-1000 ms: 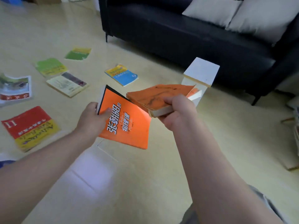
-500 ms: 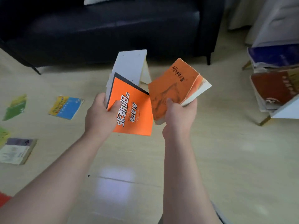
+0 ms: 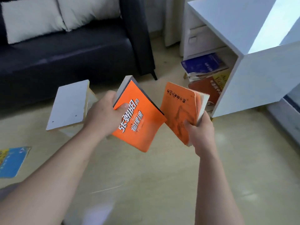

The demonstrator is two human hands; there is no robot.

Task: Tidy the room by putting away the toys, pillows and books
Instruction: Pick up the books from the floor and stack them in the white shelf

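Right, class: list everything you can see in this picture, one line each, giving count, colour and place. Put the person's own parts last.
Bright orange book: one, orange with white lettering, in the left hand.
Worn orange book: one, faded orange, in the right hand.
Shelved books: several, blue, yellow and red-brown, stacked in the white cabinet.
White cabinet: one, white, at right.
Sofa: one, black, top left.
Pillows: two, off-white, on the sofa.
White stool: one, white top, before the sofa.
Blue book: one, blue and yellow, on the floor, left edge.
Floor: beige.
Left hand: one, gripping.
Right hand: one, gripping.

Six books (image 3: 139, 117), two pillows (image 3: 32, 18)
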